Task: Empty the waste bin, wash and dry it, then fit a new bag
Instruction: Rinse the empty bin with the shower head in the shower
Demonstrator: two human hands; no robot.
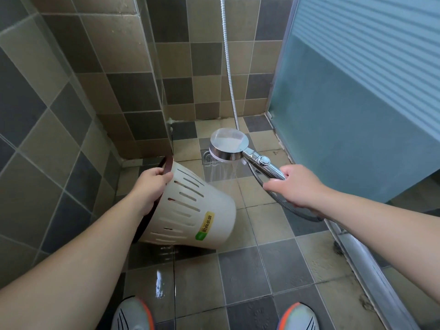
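Rinsing stage. Left hand (152, 186) gripping dark rim of waste bin (190, 210), fingers curled over edge; bin held tipped on its side above floor, mouth turned left, slotted cream wall and base toward camera. Right hand (295, 189) wrapped round handle of shower head (228, 145), fingers clamped, hose (228, 67) trailing up the wall. Spray falling straight down to floor just beside bin base, not onto bin.

Advisable: swing spray into bin mouth, rotate bin by rim to reach all slots, keep mouth low for run-off toward floor drain (209, 158). Grip likely slippery once wet.

Tiled floor (250, 270) in beige and grey, puddle glinting below bin. Tiled walls left and behind; frosted glass door (357, 103) to right. Shoes (133, 315) at bottom edge.
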